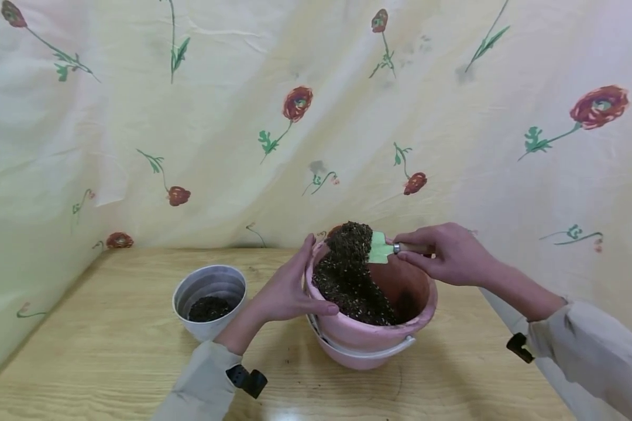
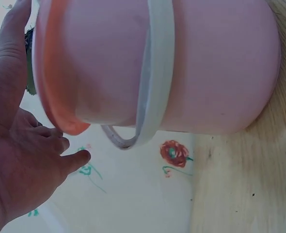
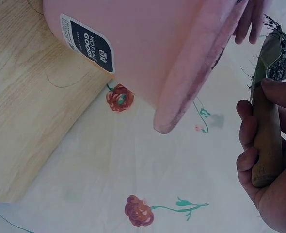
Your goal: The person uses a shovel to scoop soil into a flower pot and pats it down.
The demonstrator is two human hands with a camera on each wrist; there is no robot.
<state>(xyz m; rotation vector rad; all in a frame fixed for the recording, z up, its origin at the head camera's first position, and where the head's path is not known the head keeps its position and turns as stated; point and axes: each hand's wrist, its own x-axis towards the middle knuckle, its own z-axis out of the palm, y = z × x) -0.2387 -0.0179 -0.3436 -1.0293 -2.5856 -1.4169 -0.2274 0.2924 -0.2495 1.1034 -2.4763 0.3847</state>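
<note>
A pink bucket [image 1: 347, 345] with a white handle [image 2: 157, 73] stands on the table, dark soil [image 1: 353, 298] heaped toward its left inner wall. My left hand [image 1: 289, 286] holds the bucket's rim at the left, thumb over the near side and fingers spread round the far side. My right hand [image 1: 453, 254] grips the wooden handle [image 3: 267, 141] of a small green trowel [image 1: 380, 248]. Above the bucket's opening, the trowel's blade carries a mound of soil [image 1: 350, 242]. To the left stands a pale plant pot [image 1: 191, 327] with some soil [image 1: 209, 309] in the bottom.
The wooden table [image 1: 110, 362] has a few soil crumbs near the bucket. A flowered cloth [image 1: 232, 134] hangs behind the table and along its left side. On the bucket's outer wall is a dark label [image 3: 89, 46].
</note>
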